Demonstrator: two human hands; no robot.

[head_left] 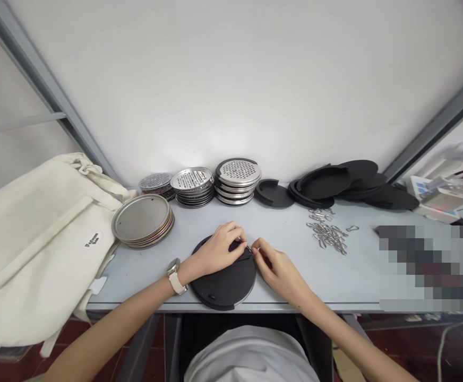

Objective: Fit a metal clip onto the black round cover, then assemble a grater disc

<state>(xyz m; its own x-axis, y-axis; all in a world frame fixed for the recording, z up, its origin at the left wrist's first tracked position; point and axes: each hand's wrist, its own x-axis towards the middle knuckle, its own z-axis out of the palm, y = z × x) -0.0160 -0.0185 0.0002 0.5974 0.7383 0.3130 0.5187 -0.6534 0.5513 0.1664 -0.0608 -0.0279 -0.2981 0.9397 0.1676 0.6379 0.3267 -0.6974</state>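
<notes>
A black round disc-shaped holder (227, 284) lies flat near the front edge of the table, with a small dark slot low on its face. My left hand (221, 248), with a watch on its wrist, rests across its upper part. Thumb and forefinger pinch together at the far right rim; what they grip is mostly hidden. Just to the right, my right hand (276, 266) is closed, fingertips pinching a small metal clip (249, 249) at the rim. Loose metal carabiner clips (329, 236) lie in a pile further right.
Along the wall stand stacks of round metal grater plates (193, 179), grater discs in black holders (239, 172), plain metal discs (142, 217) and black round holders (323, 183). A cream bag (44, 244) sits at left. Electrical devices with wires (440, 199) are at right.
</notes>
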